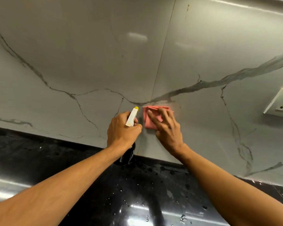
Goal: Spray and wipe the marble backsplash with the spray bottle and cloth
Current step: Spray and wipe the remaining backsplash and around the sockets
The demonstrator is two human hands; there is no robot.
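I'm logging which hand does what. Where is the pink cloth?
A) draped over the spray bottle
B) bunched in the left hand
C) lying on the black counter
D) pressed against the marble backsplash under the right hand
D: the right hand presses the pink cloth flat on the marble backsplash with spread fingers; the left hand grips the spray bottle.

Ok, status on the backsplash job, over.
Left hand grips spray bottle, nozzle toward marble backsplash. Right hand presses pink cloth flat on it. Wall socket off right, clear of cloth.
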